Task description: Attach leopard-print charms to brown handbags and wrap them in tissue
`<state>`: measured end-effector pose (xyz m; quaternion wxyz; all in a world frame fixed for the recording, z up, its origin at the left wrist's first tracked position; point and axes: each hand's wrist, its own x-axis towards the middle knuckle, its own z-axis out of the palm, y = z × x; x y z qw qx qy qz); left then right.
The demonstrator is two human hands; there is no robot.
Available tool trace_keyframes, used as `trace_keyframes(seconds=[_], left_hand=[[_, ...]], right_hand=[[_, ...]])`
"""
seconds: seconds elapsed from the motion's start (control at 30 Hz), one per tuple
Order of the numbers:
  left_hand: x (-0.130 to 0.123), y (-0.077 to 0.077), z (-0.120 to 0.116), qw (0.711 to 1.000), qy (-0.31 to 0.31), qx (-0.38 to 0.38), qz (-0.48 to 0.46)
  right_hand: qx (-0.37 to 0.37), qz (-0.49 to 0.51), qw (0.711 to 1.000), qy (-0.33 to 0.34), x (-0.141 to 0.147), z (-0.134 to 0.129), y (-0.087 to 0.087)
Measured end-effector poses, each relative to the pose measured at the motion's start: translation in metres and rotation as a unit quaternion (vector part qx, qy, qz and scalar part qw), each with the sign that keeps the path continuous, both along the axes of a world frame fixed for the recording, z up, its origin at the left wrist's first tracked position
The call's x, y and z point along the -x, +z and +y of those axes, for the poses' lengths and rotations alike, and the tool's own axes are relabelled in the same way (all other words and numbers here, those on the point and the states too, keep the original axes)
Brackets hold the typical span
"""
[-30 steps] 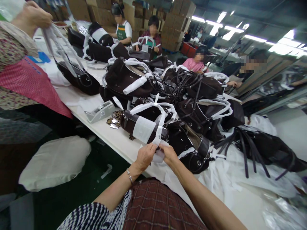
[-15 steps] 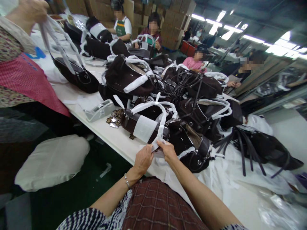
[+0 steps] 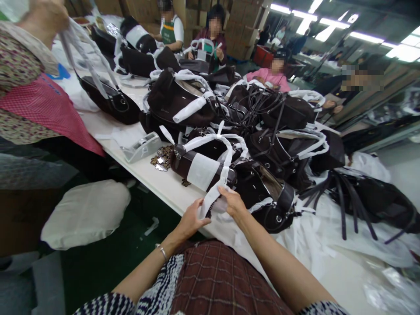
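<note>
A dark brown handbag (image 3: 180, 162) lies in front of me, with a white band (image 3: 204, 171) around its body and its handle (image 3: 226, 154) wrapped in white. From the handle's near end a white wrapping strip (image 3: 210, 199) hangs toward me. My right hand (image 3: 233, 202) pinches the strip's upper part between thumb and fingers. Lower down, my left hand (image 3: 192, 219) curves loosely around the strip's free end, its thumb and forefinger on either side. A small dark piece, too unclear to name, shows beside the strip between my hands.
More dark handbags (image 3: 177, 98) are heaped across the table (image 3: 149, 175). Left of my bag are a tape dispenser (image 3: 141, 148) and several metallic tags (image 3: 162, 158). At far left a co-worker's hand (image 3: 49, 19) lifts a bag strap. A cushioned stool (image 3: 87, 214) stands below.
My left hand has moved down and left from its pinch beside my right hand, its thumb opening away from the fingers. More of the white strip shows. The view has shifted slightly.
</note>
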<state>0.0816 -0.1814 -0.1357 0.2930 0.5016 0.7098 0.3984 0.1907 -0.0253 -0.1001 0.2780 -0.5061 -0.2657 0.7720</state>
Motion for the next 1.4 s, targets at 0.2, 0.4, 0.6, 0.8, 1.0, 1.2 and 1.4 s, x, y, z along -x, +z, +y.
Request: trace_keyframes(seconds=[0.2,0.4,0.6,0.8,1.0,1.2,1.4], left_hand=[[0.002,-0.008,-0.036,0.985,-0.038,0.122,-0.118],[0.057,0.008,-0.036,0.953,-0.002,0.085,-0.290],[0.028,0.023,0.061,0.908,-0.053,0.028,-0.414],[-0.012,0.004,0.077,0.855,0.039,0.046,-0.515],[-0.009,0.018,0.081,0.885,0.085,0.063,-0.454],[0.013,0.026,0.079,0.800,0.035,0.090,-0.593],[0.018,0.023,0.078,0.774,0.042,0.111,-0.622]], right_hand=[[-0.046,-0.016,0.998,-0.030,0.002,-0.003,-0.001],[-0.062,-0.024,0.998,-0.014,0.001,-0.002,-0.002],[-0.057,-0.035,0.998,-0.009,0.000,-0.005,0.004],[-0.138,-0.101,0.985,-0.011,0.002,-0.006,-0.007],[-0.144,-0.108,0.981,0.076,-0.010,-0.006,0.008],[-0.359,-0.123,0.897,0.228,-0.085,-0.004,0.030],[-0.736,-0.229,0.545,0.330,-0.087,0.027,0.037]])
